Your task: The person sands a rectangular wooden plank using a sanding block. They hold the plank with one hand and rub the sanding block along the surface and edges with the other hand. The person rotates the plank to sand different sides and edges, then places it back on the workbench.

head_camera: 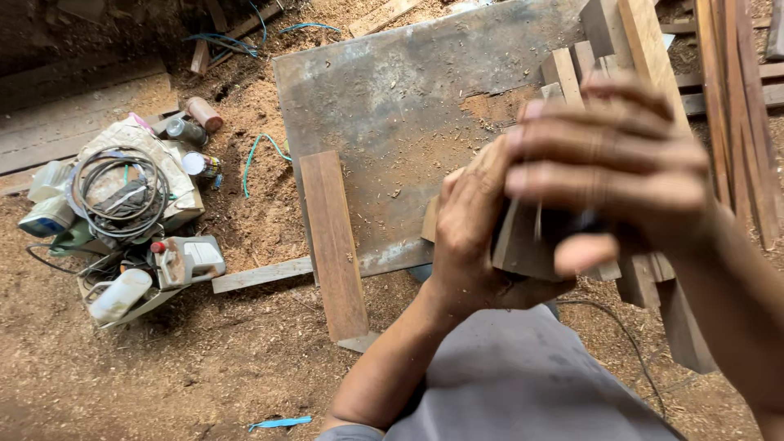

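**Two hands on a small wooden block above a dusty metal worktop**

From where I stand, both hands are raised close together over the right part of the scene. The left hand [474, 233] is curled around a small wooden block [523, 245], thumb side up, fingers wrapped beneath it so the block sits firmly in the grip. The right hand [608, 167] lies across the top of the same block, its fingers pressed together side by side and bent over it, the thumb tucked below. Something thin and dark seems to sit under those fingers, but I cannot tell what it is.

The block is held in the air, above the near right corner of the grey metal worktop [392, 98], which is speckled with sawdust. A brown plank [335, 245] lies over the sheet's left edge and reaches out over the floor. Behind the hands, a stack of cut wooden pieces [612, 33] leans at the worktop's far right.

The sawdust-covered floor [163, 367] spreads all around. To the left sits a heap of clutter: a coil of cable [118, 192], a white jug [188, 260] and a few spray cans [196, 122]. A blue strip [280, 423] lies near the bottom.
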